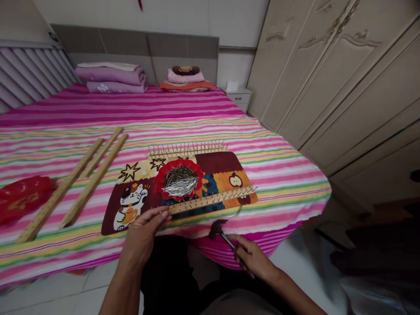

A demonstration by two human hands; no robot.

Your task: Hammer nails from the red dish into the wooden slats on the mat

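My left hand point(146, 225) is closed at the left end of a wooden strip point(203, 202) studded with a row of upright nails; whether a nail is also pinched there I cannot tell. My right hand point(251, 256) grips a hammer point(226, 239) by its handle, the dark head at the bed's front edge, below the strip. Behind the strip, a red scalloped bowl point(159, 181) full of loose nails point(180, 181) rests on a patterned mat point(218, 164). Along the mat's far edge lies a second nail-studded strip point(187, 151).
Several bare wooden strips point(95, 181), one with a row of holes, lie on the striped bedspread point(278, 175) at left. Beside them is a red plastic item point(24, 197). Folded bedding point(113, 76) sits by the headboard. A wardrobe point(328, 78) stands at right.
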